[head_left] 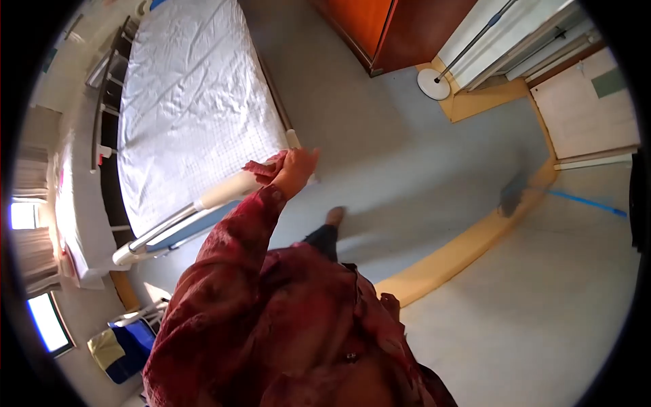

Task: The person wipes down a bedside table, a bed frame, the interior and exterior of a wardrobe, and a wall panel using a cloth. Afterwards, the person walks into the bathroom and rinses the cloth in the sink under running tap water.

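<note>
My left hand (296,171), at the end of a dark red patterned sleeve, is closed on a crumpled reddish-pink cloth (266,167). Hand and cloth are over the near right corner of a bed, at the end of its beige and metal foot rail (227,190). Some fingers are blurred by motion. The bed's mattress has a wrinkled white cover (196,102). My right hand is not in view; only part of the garment shows on that side.
A reddish-brown cabinet (413,34) stands beyond the grey floor. A pole with a round white base (434,84) leans near the wall corner. At the right are a blue-handled tool (586,201) and yellow edging (447,261). A blue folded chair (132,346) is lower left.
</note>
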A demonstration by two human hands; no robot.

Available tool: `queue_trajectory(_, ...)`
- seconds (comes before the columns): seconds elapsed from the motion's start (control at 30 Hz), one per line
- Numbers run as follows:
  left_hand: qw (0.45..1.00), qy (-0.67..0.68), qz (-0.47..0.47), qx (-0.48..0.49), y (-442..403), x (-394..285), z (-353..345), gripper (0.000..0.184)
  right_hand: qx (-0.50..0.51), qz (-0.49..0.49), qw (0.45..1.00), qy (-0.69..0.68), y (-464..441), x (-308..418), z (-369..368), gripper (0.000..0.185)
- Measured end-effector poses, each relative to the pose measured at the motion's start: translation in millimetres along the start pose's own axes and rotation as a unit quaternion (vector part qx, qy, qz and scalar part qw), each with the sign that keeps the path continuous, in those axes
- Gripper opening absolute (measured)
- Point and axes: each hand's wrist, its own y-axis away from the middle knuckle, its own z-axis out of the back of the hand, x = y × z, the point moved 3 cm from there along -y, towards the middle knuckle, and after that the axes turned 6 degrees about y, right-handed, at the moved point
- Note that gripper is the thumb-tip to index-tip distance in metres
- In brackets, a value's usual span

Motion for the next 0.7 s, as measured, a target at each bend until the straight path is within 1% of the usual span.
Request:
queue_trajectory(0.03, 0.994, -0.1, -0.016, -0.028, -11.4, -7.8, -19.5, 0.048, 0.001, -0.004, 1.0, 0.0, -7.5, 4.1, 12.1, 0.029)
queue_trajectory(0.1, 0.984, -0.18, -0.007, -0.003, -33.4, -20.3, -64.6, 0.034, 0.001, -0.009, 1.0, 0.002, -22.5, 17.3, 35.8, 0.03)
queue_trajectory(0.17, 0.985, -0.119, -0.011, 0.128, -56.2, -20.6, -132.8, 0.02, -0.004, -0.02, 1.0, 0.003, -34.1, 22.1, 59.3, 0.031)
queue_trajectory(0.2, 0.979, -0.112, -0.007, 0.173, -60.5, -18.0, -165.4, 0.022, -0.006, -0.024, 1.0, 0.002, -39.8, 25.5, 69.6, 0.031)
queue_trajectory(0.23, 0.965, -0.168, -0.005, 0.202, -62.6, -22.0, -196.8, 0.026, -0.008, -0.031, 0.999, 0.004, -43.3, 27.9, 79.3, 0.031)
queue_trajectory(0.27, 0.931, -0.29, -0.015, 0.222, -64.1, -24.5, -240.2, 0.03, -0.007, -0.036, 0.999, 0.004, -46.4, 31.9, 89.7, 0.032)
queue_trajectory(0.3, 0.823, -0.516, -0.049, 0.234, -63.8, -22.1, -292.4, 0.034, -0.01, -0.041, 0.999, 0.001, -52.6, 35.0, 98.7, 0.032)
queue_trajectory(0.33, 0.72, -0.653, -0.077, 0.223, -65.1, -23.3, -335.3, 0.039, -0.01, -0.048, 0.999, 0.002, -57.6, 36.8, 108.9, 0.033)
queue_trajectory(0.37, 0.877, -0.401, -0.039, 0.26, -80.5, -33.4, -302.3, 0.029, -0.008, -0.055, 0.998, 0.004, -61.3, 37.0, 118.9, 0.033)
queue_trajectory(0.4, 0.954, -0.114, -0.007, 0.279, -86.6, -33.6, -252.6, 0.021, -0.004, -0.06, 0.998, 0.006, -66.7, 37.4, 126.7, 0.034)
queue_trajectory(0.43, 0.956, -0.017, -0.035, 0.292, -100.0, -36.4, -212.5, 0.014, 0.003, -0.065, 0.998, 0.009, -72.8, 36.9, 135.6, 0.034)
queue_trajectory(0.47, 0.961, 0.012, -0.023, 0.274, -105.2, -37.2, -206.2, 0.016, 0.012, -0.068, 0.998, 0.012, -80.6, 36.9, 145.2, 0.034)
queue_trajectory(0.5, 0.945, 0.061, 0.0, 0.323, -111.0, -30.3, -247.6, 0.019, 0.021, -0.072, 0.997, 0.014, -90.7, 37.3, 154.5, 0.035)
queue_trajectory(0.53, 0.919, 0.103, 0.002, 0.38, -119.6, -28.2, -228.5, 0.021, 0.028, -0.073, 0.997, 0.016, -102.9, 36.9, 164.1, 0.035)
queue_trajectory(0.57, 0.901, 0.072, 0.029, 0.428, -131.1, -31.0, -171.6, 0.024, 0.038, -0.073, 0.996, 0.018, -117.5, 36.6, 173.4, 0.036)
queue_trajectory(0.6, 0.9, 0.092, -0.027, 0.426, -128.8, -24.8, -180.4, 0.025, 0.044, -0.07, 0.996, 0.022, -134.7, 37.5, 185.0, 0.036)
queue_trajectory(0.63, 0.877, 0.134, -0.034, 0.459, -132.7, -17.7, -163.9, 0.027, 0.049, -0.067, 0.996, 0.025, -154.4, 36.7, 197.2, 0.037)
queue_trajectory(0.67, 0.875, 0.173, -0.114, 0.437, -119.6, -6.8, -200.3, 0.031, 0.052, -0.063, 0.996, 0.028, -175.9, 38.0, 212.8, 0.037)
queue_trajectory(0.7, 0.867, 0.278, -0.249, 0.331, -117.0, 8.9, -163.8, 0.038, 0.052, -0.063, 0.996, 0.029, -202.0, 37.6, 229.7, 0.037)
